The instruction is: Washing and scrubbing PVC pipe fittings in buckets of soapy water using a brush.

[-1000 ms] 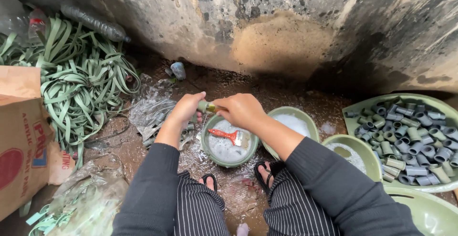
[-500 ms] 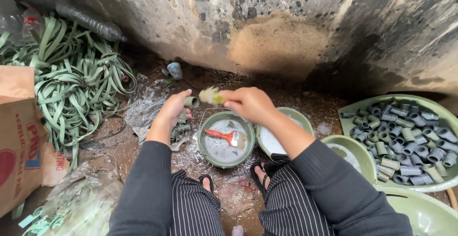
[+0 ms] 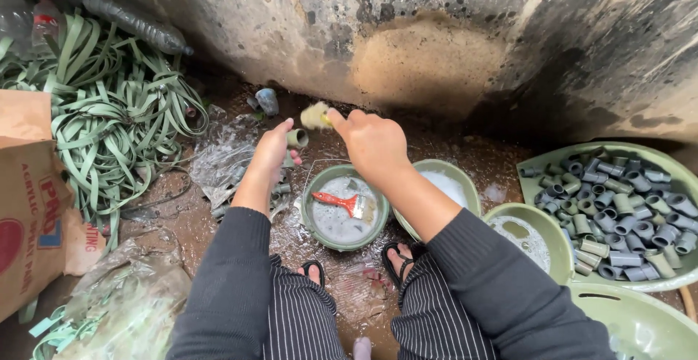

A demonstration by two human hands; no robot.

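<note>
My left hand [image 3: 270, 149] holds a short green pipe fitting [image 3: 297, 139] between thumb and fingers, above the wet ground. Just to its right my right hand [image 3: 372, 142] grips a small brush [image 3: 316, 116] whose pale bristles sit beside the fitting. Below both hands stands a green bowl [image 3: 311, 229] of soapy water with a red-handled brush [image 3: 342, 202] lying in it. My feet in sandals flank the bowl's near side.
Two more green bowls [image 3: 459, 179] [image 3: 554, 223] stand to the right. A green tray [image 3: 531, 178] holds several grey and green fittings at far right. Green strapping [image 3: 109, 127], a brown paper sack [image 3: 29, 200] and plastic bags lie left. A stained concrete wall rises ahead.
Both hands have risen away from the bowl toward the wall, and the brush has come off the fitting slightly to its upper right.
</note>
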